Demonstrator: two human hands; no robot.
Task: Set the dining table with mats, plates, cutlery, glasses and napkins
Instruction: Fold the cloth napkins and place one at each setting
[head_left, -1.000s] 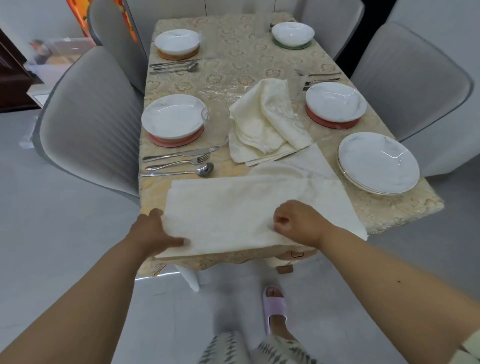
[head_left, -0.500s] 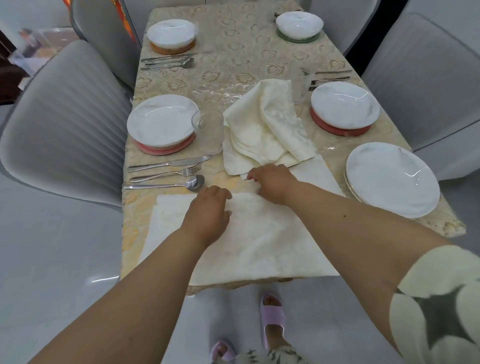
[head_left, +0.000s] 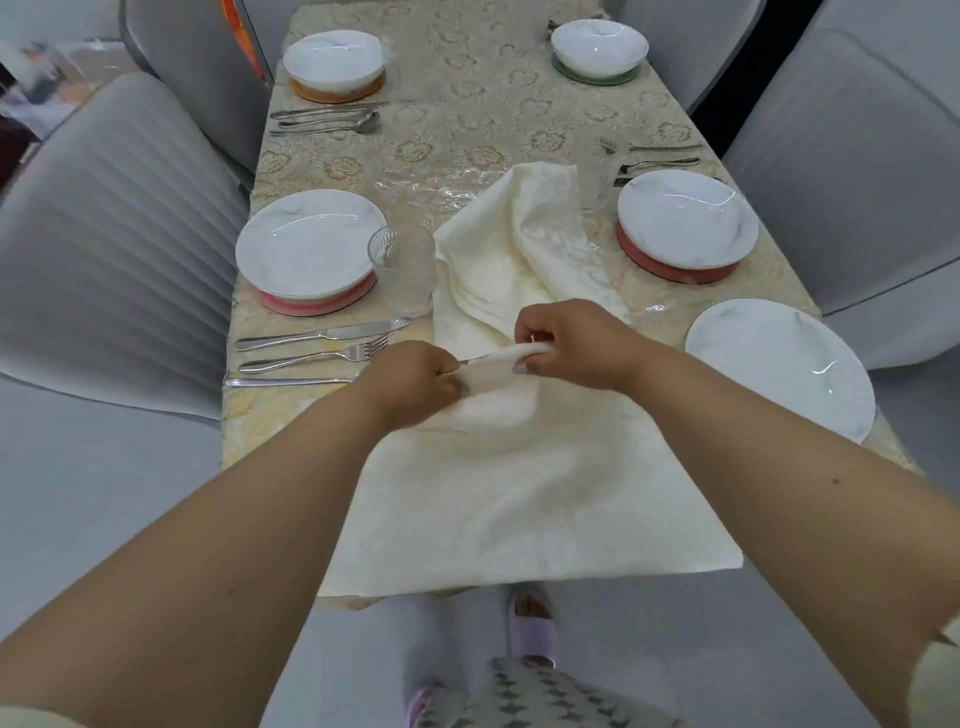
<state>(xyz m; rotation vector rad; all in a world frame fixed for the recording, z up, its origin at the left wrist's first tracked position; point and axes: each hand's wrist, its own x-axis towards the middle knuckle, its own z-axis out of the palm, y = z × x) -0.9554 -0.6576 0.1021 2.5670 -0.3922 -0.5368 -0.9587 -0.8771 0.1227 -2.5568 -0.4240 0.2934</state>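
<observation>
Left hand (head_left: 415, 376) and right hand (head_left: 563, 345) each pinch the far edge of the cream napkin (head_left: 498, 493), which spreads from them back to the near edge of the tabletop (head_left: 467, 104). Just beyond the hands lies a heap of more napkins (head_left: 514, 249). Four places look laid with plate on mat; a stack of plates (head_left: 779, 371) waits right of the right hand. I count three cutlery sets and two glasses. Napkins remain undistributed, I judge.
</observation>
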